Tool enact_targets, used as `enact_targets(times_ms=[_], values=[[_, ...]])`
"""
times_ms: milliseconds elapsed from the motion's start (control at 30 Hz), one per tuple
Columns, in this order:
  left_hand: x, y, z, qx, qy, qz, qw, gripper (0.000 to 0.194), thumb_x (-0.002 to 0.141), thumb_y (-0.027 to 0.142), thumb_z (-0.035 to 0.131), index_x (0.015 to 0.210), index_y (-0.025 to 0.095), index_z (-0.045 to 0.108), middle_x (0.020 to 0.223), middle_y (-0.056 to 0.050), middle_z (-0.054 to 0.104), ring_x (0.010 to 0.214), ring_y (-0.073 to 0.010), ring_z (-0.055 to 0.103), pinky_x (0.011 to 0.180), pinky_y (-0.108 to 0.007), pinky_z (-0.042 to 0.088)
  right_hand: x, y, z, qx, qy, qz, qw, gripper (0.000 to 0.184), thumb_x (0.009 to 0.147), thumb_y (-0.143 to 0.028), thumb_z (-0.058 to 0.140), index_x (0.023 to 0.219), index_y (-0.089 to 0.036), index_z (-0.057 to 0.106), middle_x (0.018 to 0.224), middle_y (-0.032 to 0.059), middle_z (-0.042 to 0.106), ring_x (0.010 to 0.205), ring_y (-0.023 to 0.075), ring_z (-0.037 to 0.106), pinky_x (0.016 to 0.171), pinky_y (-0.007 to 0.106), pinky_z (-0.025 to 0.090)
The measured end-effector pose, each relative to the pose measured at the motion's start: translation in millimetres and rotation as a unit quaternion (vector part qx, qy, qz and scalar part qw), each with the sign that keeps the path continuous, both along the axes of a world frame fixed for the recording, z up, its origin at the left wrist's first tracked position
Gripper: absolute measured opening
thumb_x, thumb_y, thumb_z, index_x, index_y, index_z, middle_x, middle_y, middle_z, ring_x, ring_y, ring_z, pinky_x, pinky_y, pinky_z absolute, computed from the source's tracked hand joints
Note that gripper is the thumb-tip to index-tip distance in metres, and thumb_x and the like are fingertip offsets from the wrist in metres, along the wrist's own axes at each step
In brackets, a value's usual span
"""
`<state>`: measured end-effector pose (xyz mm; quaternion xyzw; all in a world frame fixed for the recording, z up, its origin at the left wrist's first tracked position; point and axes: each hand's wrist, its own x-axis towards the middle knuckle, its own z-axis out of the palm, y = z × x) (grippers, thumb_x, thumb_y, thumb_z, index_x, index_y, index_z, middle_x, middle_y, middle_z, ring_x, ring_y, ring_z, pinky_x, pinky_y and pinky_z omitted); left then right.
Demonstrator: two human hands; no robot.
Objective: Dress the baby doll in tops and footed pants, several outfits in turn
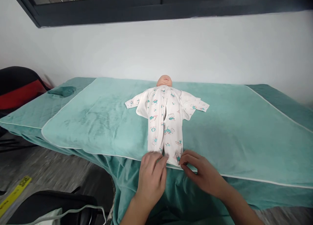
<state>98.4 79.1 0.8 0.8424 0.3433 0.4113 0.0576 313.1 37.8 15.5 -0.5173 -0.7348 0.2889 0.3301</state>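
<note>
White baby pants (173,130) with teal animal prints lie flat, legs pointing at me, over a white baby shirt (191,105) whose sleeves spread to both sides. A baby doll's head (164,81) shows above the collar; the clothes cover the space below it. At the near ends of the pant legs, my left hand (152,176) has its fingers curled down on the hem, thumb and forefinger together. Pinched at the outer corner of the right-side hem, my right hand (202,172) has thumb and forefinger closed on the fabric.
A bed with a teal velvet cover (239,127) stands against the white wall, its cover hanging over the front edge. At left is a black and red chair (22,88). A black seat (53,202) with a white cable (80,209) sits low in front.
</note>
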Motion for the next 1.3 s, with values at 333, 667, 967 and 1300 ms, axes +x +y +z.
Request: enact_targets(times_ms=[333,667,967,1300], values=[[-10,1,-9.4,0.037,0.012,0.054,0.998,0.032,0.089,-0.002,0.052,0.113,0.017,0.062,0.105,-0.009,0.06,0.101,-0.0211,0.056,0.088,-0.037,0.051,18,20,13.5,-0.013,-0.059,0.018,0.998,0.022,0.102,-0.031,0.048,0.088,-0.023,0.063,0.085,0.0016,0.065,0.076,0.0157,0.061,0.067,0.028,0.048],[-10,8,7.1,0.106,-0.008,0.005,0.994,0.034,0.084,-0.008,0.05,0.104,0.017,0.063,0.087,-0.006,0.061,0.09,-0.0185,0.054,0.086,-0.038,0.051,6,96,32.9,0.214,-0.055,-0.107,0.969,0.018,0.095,-0.024,0.052,0.11,-0.025,0.063,0.12,0.0082,0.066,0.118,0.0254,0.059,0.101,0.046,0.049],[-10,-1,-4.9,0.083,0.031,-0.022,0.996,0.028,0.087,-0.001,0.05,0.103,0.016,0.065,0.09,-0.006,0.066,0.089,-0.0192,0.059,0.086,-0.041,0.049,10,217,48.7,0.21,-0.164,-0.132,0.955,0.043,0.098,-0.031,0.046,0.136,-0.014,0.056,0.148,0.0139,0.052,0.139,0.0321,0.043,0.114,0.053,0.038],[-29,52,-11.6,-0.008,-0.094,0.061,0.994,0.026,0.091,0.007,0.051,0.109,0.02,0.063,0.101,-0.007,0.065,0.093,-0.0175,0.065,0.079,-0.032,0.057,13,230,25.3,0.193,-0.27,-0.064,0.941,0.054,0.103,-0.044,0.037,0.15,-0.017,0.043,0.162,0.0132,0.033,0.152,0.033,0.025,0.12,0.061,0.022]])
